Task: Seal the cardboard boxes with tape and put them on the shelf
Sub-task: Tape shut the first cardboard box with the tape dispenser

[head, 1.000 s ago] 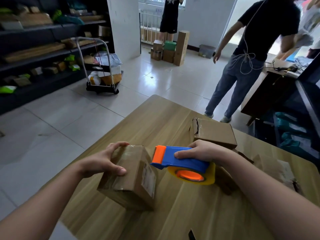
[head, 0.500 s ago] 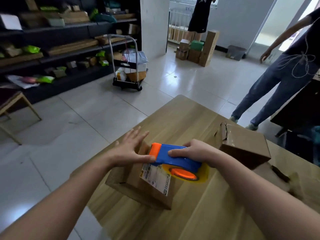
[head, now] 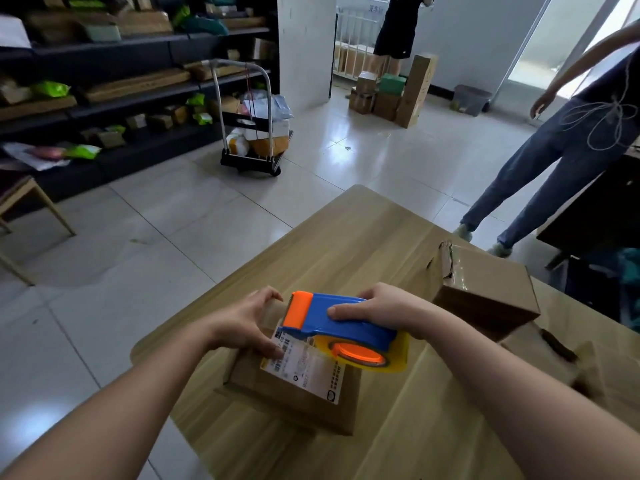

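A small cardboard box point(head: 294, 400) with a white shipping label point(head: 304, 370) lies on the wooden table point(head: 346, 237) near its left edge. My left hand point(head: 242, 323) grips the box's far left end, fingers curled over the edge and thumb on the label. My right hand point(head: 381, 306) holds a blue and orange tape dispenser point(head: 343, 318) with a yellow roll, just above the box top, its orange nose pointing at my left hand. A second cardboard box point(head: 485, 292) with a torn flap stands to the right. Dark shelves point(head: 104, 98) with parcels line the far left wall.
Another worn box point(head: 540, 348) lies by my right forearm. A loaded trolley point(head: 256, 133) stands on the tiled floor before the shelves. A person in jeans point(head: 554, 150) stands by the table's far right. A wooden chair point(head: 20, 202) is at the left. Stacked cartons point(head: 391, 98) stand beside another person.
My left hand turned the box label-up and laid it flat, opened over it, and now curls round its far end. The dispenser has come down over the box top.
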Available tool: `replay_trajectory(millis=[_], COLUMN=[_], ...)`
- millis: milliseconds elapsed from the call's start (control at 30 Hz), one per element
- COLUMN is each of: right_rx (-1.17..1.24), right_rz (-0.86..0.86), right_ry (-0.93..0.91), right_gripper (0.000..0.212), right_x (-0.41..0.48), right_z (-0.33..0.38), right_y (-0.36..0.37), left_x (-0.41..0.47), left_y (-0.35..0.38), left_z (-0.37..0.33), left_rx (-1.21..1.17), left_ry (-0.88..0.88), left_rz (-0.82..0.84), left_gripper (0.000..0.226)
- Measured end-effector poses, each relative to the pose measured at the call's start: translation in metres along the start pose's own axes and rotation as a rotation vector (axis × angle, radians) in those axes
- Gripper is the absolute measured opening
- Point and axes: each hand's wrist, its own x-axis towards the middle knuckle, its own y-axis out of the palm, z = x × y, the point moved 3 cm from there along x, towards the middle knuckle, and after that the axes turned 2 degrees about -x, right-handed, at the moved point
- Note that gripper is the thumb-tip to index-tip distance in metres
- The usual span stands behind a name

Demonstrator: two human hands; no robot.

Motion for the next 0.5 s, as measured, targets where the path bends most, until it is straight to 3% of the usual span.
replay_trajectory(millis=[167, 400, 500], right_rx=[-0.133, -0.388, -0.34], right_rz=[0.004, 0.006, 0.022], right_ry=[0.026, 0.072, 0.093], right_gripper=[0.066, 0.065, 0.068], right_x=[0.004, 0.007, 0.002], right_z=[0.01, 0.008, -0.009], right_y=[0.005, 0.006, -0.001], left_x=[0.004, -0.004, -0.006], left_y=[0.013, 0.028, 0.028], left_z=[0.019, 0.053, 0.055], left_rx=[-0.145, -0.25, -0.275], left_ry=[-0.043, -0.119, -0.105], left_rz=[0.066, 0.09, 0.101], left_gripper=[0.08, 0.081, 0.081])
